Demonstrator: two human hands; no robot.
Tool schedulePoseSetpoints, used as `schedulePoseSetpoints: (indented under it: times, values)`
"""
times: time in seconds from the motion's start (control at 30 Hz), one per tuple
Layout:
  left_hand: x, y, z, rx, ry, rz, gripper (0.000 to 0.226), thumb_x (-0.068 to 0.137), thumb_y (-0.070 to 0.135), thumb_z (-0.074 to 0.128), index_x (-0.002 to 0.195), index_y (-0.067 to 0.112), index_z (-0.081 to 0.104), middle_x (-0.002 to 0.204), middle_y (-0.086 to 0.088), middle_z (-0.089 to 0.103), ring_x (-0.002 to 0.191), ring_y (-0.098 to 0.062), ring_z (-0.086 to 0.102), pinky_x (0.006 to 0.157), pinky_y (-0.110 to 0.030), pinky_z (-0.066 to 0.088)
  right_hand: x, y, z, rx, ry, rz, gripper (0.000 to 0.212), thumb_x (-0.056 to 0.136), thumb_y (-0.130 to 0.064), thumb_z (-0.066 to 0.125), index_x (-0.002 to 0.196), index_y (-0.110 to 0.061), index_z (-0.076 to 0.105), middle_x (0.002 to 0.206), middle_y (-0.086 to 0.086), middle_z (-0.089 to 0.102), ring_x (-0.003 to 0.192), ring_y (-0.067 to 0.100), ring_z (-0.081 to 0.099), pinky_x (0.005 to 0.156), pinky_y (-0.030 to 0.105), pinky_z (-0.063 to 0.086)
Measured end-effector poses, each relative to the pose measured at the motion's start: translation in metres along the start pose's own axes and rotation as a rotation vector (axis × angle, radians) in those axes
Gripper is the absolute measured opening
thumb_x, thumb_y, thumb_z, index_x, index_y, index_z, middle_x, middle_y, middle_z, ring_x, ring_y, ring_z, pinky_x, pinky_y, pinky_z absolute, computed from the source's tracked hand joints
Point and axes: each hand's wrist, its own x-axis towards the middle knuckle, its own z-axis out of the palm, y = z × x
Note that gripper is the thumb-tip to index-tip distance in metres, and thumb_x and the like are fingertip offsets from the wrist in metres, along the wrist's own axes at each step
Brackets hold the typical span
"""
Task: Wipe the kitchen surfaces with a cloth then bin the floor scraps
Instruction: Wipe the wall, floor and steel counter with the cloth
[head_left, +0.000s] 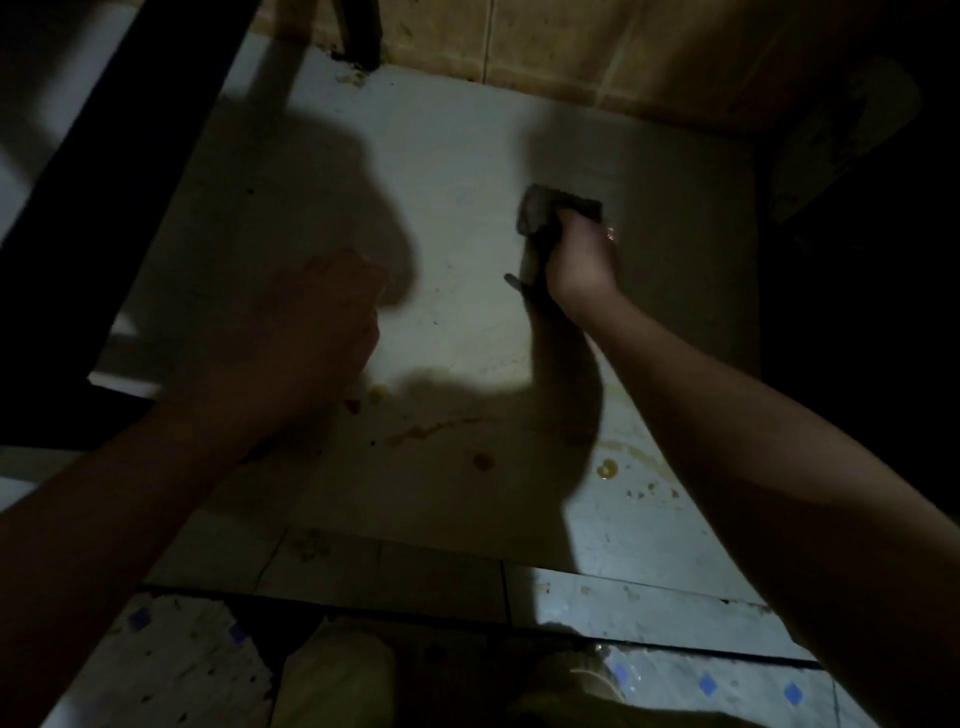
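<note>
**Cloth Pressed to a Stained Tabletop in Dim Light**

The cloth (545, 208), dark and bunched, lay on the pale tabletop (457, 156) at about 1 o'clock from its middle. The right hand (582, 260) held it there, fingers clamped round it from the 5 o'clock side, with a fold of cloth sticking out past the knuckles toward 11 o'clock and a thin tail trailing under the wrist. The right forearm ran in from 4 o'clock and threw a broad shadow across the surface.

The left hand (311, 332) hung at 9 o'clock, deep in shadow and blurred. Its fingers looked bent inward, but whether they gripped anything could not be told.

Toward 6 o'clock the tabletop was dirty: an orange smear (436, 428), a reddish spot (482, 460) just beside it, a yellow blob (607, 469) at 5 o'clock, and crumbs (649, 491) near that blob. A smaller yellow dab (378, 393) sat near the left wrist.

At 12 o'clock a tan tiled wall (571, 47) met the tabletop's far edge, with a dark post (358, 36) standing at 11 o'clock. A dark bar (130, 130) crossed the 10 o'clock corner on a slant. Along the near edge ran a strip of pale tiles (649, 592), speckled with bits. Below it, at 6 o'clock, lay the floor (675, 686), patterned with small blue diamonds, and a pale trouser leg (337, 675).
</note>
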Motion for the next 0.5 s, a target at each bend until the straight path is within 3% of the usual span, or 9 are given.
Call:
schedulePoseSetpoints:
  times: [0.1,0.2,0.27,0.37,0.5]
  values:
    - [-0.004,-0.001,0.001,-0.008,-0.004,-0.046,0.037,0.092,0.014,0.048,0.128,0.009,0.048,0.133,-0.018,0.044,0.117,-0.035,0.043,0.100,-0.047,0.036,-0.010,-0.034,0.018,-0.083,-0.068,-0.207,0.039,0.085,-0.003,0.049,0.122,-0.012,0.055,0.122,0.015,0.060,0.109,0.033,0.058,0.089,0.036,0.046]
    - [-0.006,-0.001,0.001,-0.041,0.013,-0.074,0.034,0.091,0.011,0.050,0.125,0.008,0.051,0.130,-0.017,0.046,0.114,-0.034,0.046,0.097,-0.045,0.038,-0.036,-0.053,0.039,-0.201,-0.194,-0.474,0.050,0.077,-0.013,0.065,0.126,-0.015,0.051,0.128,0.012,0.054,0.104,0.033,0.059,0.081,0.039,0.050]
    - [-0.005,-0.002,0.002,-0.021,-0.023,-0.084,0.037,0.093,0.013,0.049,0.129,0.008,0.048,0.133,-0.017,0.044,0.118,-0.033,0.044,0.101,-0.044,0.037,-0.052,-0.054,0.046,-0.224,-0.258,-0.570,0.051,0.079,-0.014,0.065,0.127,-0.015,0.049,0.123,0.009,0.055,0.099,0.030,0.059,0.077,0.040,0.051]
    - [-0.004,0.000,0.004,-0.004,-0.057,-0.080,0.041,0.093,0.012,0.049,0.133,0.008,0.044,0.137,-0.019,0.040,0.122,-0.034,0.041,0.105,-0.044,0.033,-0.066,-0.042,0.044,-0.215,-0.248,-0.652,0.038,0.084,-0.005,0.054,0.122,-0.012,0.054,0.113,0.008,0.057,0.093,0.028,0.058,0.075,0.042,0.049]
    - [-0.001,0.010,0.004,-0.030,-0.082,-0.087,0.040,0.093,0.012,0.050,0.133,0.007,0.045,0.138,-0.019,0.041,0.126,-0.034,0.038,0.105,-0.042,0.029,-0.067,-0.019,0.024,-0.209,-0.240,-0.595,0.043,0.084,-0.006,0.054,0.127,-0.012,0.053,0.123,0.011,0.055,0.102,0.033,0.057,0.080,0.043,0.049]
